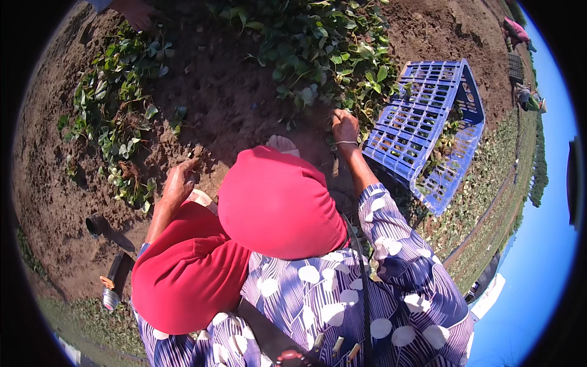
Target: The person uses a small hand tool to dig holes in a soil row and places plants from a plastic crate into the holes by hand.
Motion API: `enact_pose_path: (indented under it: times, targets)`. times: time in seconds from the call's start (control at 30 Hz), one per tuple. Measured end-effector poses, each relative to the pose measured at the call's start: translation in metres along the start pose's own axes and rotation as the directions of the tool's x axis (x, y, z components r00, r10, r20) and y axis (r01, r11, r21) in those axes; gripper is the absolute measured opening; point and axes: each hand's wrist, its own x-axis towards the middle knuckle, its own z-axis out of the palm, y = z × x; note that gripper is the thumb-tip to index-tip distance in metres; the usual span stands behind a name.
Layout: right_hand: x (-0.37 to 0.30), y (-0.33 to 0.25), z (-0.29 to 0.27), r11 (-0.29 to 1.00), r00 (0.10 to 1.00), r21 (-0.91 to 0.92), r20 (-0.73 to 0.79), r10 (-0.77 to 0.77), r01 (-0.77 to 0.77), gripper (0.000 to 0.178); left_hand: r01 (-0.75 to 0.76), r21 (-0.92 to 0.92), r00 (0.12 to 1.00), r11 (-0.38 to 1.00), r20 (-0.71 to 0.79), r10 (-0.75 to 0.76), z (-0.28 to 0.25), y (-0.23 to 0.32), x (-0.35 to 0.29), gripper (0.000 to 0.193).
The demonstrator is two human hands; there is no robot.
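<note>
Farm field [428,37], probably — soil [211,92], plants [324,52]

Brown soil [52,165]: leafy plants [125,92], blue crate [435,131] atop.

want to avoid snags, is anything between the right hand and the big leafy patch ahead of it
Nothing visible stands between the right hand and the leafy patch ahead of it. The blue crate is to the hand's right, beside that path, not across it.

the soil [46,153] is lit by bright, hard sunlight, a dark shadow is thrown to the right of the small dark container [95,225], the distant tree line [539,162] is bent by fisheye distortion, and the corners are swallowed by black.
</note>
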Motion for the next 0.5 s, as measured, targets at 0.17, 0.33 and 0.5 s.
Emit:
enact_pose_path:
  times: [0.17, 0.33, 0.5]
  targets:
    - [0.034, 0.01, -0.006, 0.906, 0.942, -0.368, 0.326, -0.086, 0.21, 0.012, -0.012, -0.026, 1.0, 1.0, 0.017, 0.013, 0.005, -0.01, -0.011, 0.05]
    - [0.037, 0.001, 0.017, 0.896, 0.924, -0.404, 0.383, -0.018, 0.185, 0.01, 0.042, 0.049, 0.999, 0.998, 0.003, -0.042, -0.001, 0.011, -0.008, 0.053]
    - [0.053, 0.011, 0.035, 0.774, 0.848, -0.562, 0.526, 0.061, 0.293, 0.013, -0.095, 0.149, 0.992, 0.984, -0.07, 0.106, 0.0, 0.015, -0.001, 0.05]
